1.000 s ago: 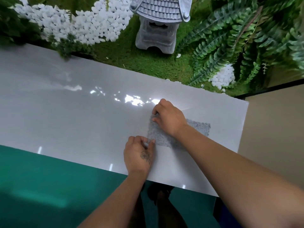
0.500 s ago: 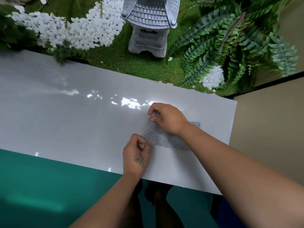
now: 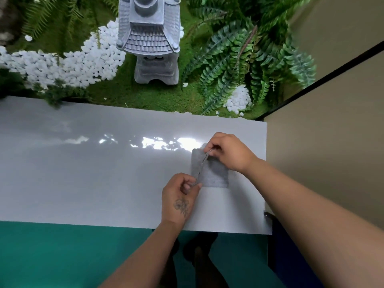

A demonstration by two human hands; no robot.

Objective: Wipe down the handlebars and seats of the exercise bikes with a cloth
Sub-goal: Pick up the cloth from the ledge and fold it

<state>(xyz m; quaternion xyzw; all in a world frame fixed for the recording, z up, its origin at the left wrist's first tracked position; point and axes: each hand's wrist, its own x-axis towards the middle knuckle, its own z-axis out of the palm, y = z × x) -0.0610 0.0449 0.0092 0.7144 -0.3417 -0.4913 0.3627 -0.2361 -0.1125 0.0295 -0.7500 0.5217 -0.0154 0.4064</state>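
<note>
speckled grey cloth (image 3: 214,175), glossy white ledge (image 3: 93,173), teal floor (image 3: 62,256), white pebbles (image 3: 83,65)

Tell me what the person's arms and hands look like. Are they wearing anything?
Both arms are bare, with no sleeves, gloves, watch or rings that I can see. The left hand has a small dark flower tattoo on its back. The right hand has no markings showing. The right arm looks much bigger only because it is closer to the camera.

Cloth (image 3: 214,173) on ledge (image 3: 83,173) near its right end, lantern (image 3: 151,42) behind
</note>
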